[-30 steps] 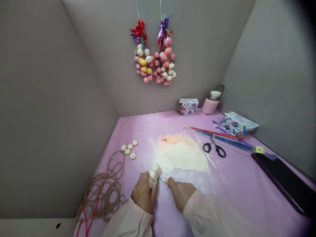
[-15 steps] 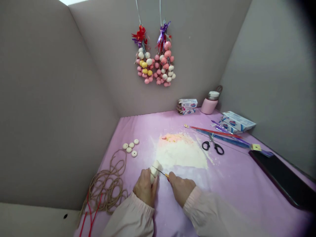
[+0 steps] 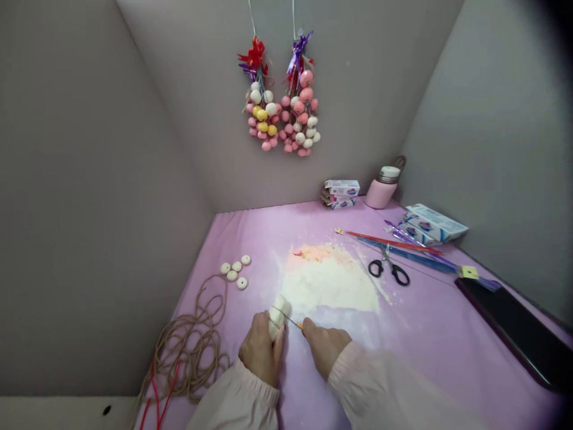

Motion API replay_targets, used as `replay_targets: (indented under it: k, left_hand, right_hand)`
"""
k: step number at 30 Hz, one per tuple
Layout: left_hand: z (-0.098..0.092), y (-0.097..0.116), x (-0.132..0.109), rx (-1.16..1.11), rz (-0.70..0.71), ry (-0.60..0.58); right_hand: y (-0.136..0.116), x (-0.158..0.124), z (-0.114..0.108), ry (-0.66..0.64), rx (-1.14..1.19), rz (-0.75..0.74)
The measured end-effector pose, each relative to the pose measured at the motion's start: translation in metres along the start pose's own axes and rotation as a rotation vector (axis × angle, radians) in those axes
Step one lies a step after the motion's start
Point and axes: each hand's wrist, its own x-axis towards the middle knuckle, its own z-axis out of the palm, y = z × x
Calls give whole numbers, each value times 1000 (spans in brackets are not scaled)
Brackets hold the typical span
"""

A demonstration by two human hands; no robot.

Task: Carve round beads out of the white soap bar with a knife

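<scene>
My left hand is closed around a pale cream block that rests on the pink tablecloth. My right hand is closed on a thin knife with an orange handle; its blade lies across the block near my left fingers. Just beyond the block spreads a patch of white and pinkish powder. Several small cream discs with holes lie to the left.
A coil of brown cord with red strands lies front left. Black scissors, red and blue sticks, boxes and a dark tray are on the right. A pink flask stands at the back. Two bead clusters hang on the wall.
The hands stay on the block; the knife blade has shifted slightly across it. The view bobbed down and back up.
</scene>
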Motion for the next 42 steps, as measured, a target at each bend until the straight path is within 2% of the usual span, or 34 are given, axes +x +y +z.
replay_targets:
  k: [6,11,19,24,29,35,42]
  left_hand:
    - [0,0,-1,-38,-2,29]
    - [3,-1,-2,-5,19,53]
    - [13,-5,-6,65,113,129]
    - [10,-2,-5,42,96,118]
    - [6,-1,-3,-81,38,112]
    - [4,-2,-1,-129,-9,58]
    - [2,-1,-1,-121,-28,33]
  right_hand:
    - [0,-5,-6,-3,-19,-16]
    - [2,-13,-6,-13,-68,100]
    - [-5,-10,-8,51,-34,47]
    - [-5,-2,-6,5,13,36]
    - [-3,4,-4,-60,68,15]
    - [-5,5,-10,-106,30,24]
    - [-5,-3,-12,-46,-4,24]
